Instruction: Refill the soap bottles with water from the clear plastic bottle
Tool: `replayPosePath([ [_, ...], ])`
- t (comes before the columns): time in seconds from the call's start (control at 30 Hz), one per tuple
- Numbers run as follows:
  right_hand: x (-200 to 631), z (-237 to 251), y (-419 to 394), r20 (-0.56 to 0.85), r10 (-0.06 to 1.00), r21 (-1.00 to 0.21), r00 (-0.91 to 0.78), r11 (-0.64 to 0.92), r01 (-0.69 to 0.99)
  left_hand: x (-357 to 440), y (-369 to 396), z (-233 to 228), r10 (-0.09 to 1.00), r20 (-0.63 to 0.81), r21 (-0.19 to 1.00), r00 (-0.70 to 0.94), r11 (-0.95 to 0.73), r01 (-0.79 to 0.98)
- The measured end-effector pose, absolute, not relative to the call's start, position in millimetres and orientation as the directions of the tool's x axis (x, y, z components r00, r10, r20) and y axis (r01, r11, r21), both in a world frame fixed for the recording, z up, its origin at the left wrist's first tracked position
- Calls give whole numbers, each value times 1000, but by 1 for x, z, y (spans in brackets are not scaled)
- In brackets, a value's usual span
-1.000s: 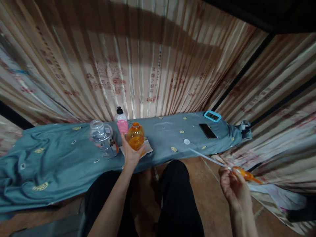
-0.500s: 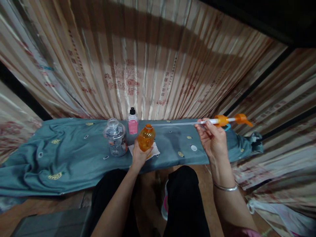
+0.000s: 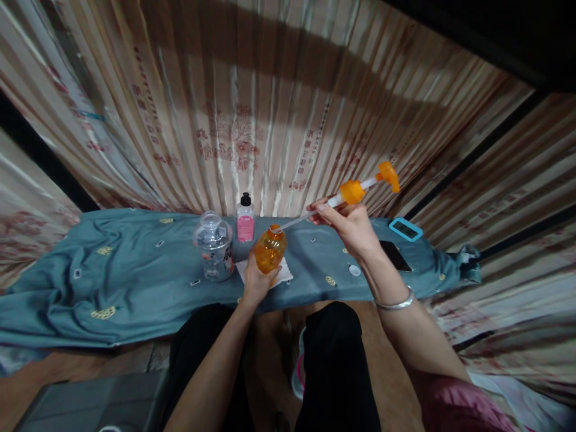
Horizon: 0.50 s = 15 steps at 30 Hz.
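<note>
Gripping the orange bottle (image 3: 269, 249) from the near side, the left hand (image 3: 254, 282) is curled around its lower body and keeps it upright on a white cloth (image 3: 284, 275) on the blue-covered table (image 3: 135, 282). The right hand (image 3: 348, 225) pinches the white stem of the orange pump head (image 3: 357, 189) between thumb and fingertips, holding it tilted so the nozzle points up and away while the thin dip tube (image 3: 294, 222) slants down, its tip right at the bottle's open mouth. As a judgement, the long, flexible tube could bend or skid off the rim if the angle stays this shallow, flicking liquid onto the cloth, and a loose hold below could let the bottle tip. Just to the left of the bottle stands a clear jar (image 3: 213, 245), and behind it a small pink-labelled bottle (image 3: 245, 218) with a black cap. Farther right on the cloth lie a small white cap (image 3: 354, 270), a dark phone (image 3: 396, 255) and a blue-framed timer (image 3: 405, 229). A striped curtain (image 3: 270, 120) hangs behind the table.
</note>
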State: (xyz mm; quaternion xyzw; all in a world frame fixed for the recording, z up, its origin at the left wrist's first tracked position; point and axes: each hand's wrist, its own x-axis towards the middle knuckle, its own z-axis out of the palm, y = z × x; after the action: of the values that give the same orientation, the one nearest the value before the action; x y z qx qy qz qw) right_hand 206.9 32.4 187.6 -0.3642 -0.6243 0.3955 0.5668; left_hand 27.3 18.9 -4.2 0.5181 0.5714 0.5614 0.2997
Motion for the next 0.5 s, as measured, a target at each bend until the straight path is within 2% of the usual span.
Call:
replayPosePath([
  [0.3,192,201,63,322,897,-912,-302,380,156,29,21,-8,927,206,973,-315,-159,166],
  [0.5,182,205,73,238,886,-907,-397,349,237,30,24,-11,917,261,963,-300,-227,145],
])
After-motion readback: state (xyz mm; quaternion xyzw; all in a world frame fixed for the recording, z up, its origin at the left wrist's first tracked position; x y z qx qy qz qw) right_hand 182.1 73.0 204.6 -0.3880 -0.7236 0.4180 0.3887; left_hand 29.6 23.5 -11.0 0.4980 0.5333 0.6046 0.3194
